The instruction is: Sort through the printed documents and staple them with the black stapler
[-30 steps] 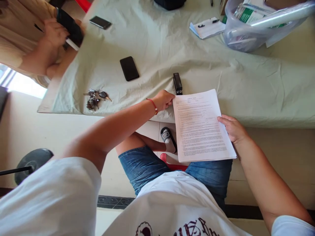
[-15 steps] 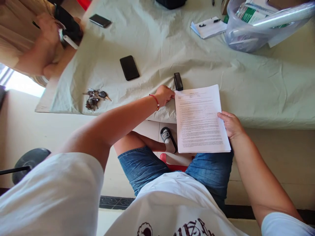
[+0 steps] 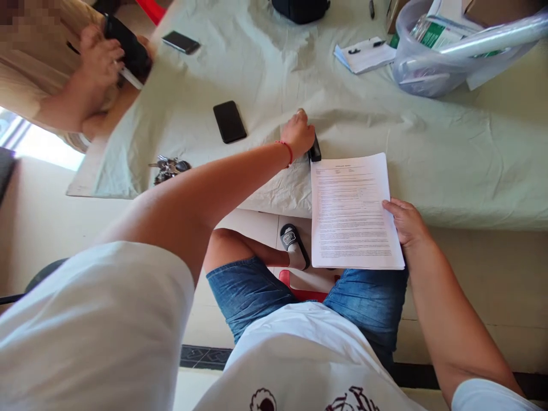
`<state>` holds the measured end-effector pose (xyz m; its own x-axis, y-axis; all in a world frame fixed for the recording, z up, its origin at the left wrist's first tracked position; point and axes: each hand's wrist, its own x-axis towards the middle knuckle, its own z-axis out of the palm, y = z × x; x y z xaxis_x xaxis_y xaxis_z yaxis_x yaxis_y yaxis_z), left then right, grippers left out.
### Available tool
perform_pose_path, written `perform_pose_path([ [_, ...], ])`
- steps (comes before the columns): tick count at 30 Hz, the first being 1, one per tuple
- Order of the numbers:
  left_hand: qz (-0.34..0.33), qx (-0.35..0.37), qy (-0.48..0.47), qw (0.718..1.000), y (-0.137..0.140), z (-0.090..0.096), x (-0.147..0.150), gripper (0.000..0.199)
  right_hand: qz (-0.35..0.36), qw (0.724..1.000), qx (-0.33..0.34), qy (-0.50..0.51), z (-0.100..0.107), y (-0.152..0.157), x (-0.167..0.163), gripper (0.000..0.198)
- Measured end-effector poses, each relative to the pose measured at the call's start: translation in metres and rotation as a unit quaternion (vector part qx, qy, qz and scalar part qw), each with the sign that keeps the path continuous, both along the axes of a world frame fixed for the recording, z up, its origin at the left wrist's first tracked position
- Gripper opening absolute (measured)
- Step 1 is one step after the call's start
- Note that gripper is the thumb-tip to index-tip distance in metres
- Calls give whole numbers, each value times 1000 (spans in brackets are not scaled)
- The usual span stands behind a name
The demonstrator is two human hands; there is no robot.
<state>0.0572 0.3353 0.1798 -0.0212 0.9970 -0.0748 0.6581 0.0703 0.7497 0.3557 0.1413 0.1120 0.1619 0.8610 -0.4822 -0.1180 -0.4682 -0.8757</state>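
My left hand [image 3: 298,136], with a red cord bracelet on its wrist, is closed over the far part of a small black stapler [image 3: 315,150]. The stapler's near end shows at the top left corner of a stack of printed sheets [image 3: 353,217], though I cannot tell whether the corner lies inside it. With thumb on top and fingers beneath, my right hand [image 3: 405,220] grips the stack's right edge. The sheets lie partly on the cloth-covered table [image 3: 449,165] and stick out past its edge above my lap.
A black phone [image 3: 230,121] and a bunch of keys [image 3: 169,167] lie to the left; another phone [image 3: 181,41] is farther back. At back right stand a plastic basket [image 3: 422,74] and notepaper [image 3: 363,56]. Another person's hand [image 3: 100,57] holds something at far left.
My left hand has let go of the sheets' left edge and moved up onto the stapler. My right hand still holds the stack. The view has shifted slightly.
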Motion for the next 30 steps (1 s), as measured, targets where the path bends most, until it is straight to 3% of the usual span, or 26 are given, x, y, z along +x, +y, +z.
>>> perform_pose_path([
  [6, -93, 19, 100, 991, 24, 9, 33, 41, 2, 1000, 0, 9, 4, -3, -2, 30],
  [12, -136, 5, 196, 971, 29, -17, 42, 52, 3, 1000, -13, 1, 5, -3, -2, 33],
  [18, -136, 34, 181, 973, 22, -36, 39, 56, 8, 1000, -16, 9, 7, -3, -3, 36],
  [30, -112, 62, 163, 978, 7, -32, 42, 54, 28, 999, -20, 7, 6, -5, 0, 38],
])
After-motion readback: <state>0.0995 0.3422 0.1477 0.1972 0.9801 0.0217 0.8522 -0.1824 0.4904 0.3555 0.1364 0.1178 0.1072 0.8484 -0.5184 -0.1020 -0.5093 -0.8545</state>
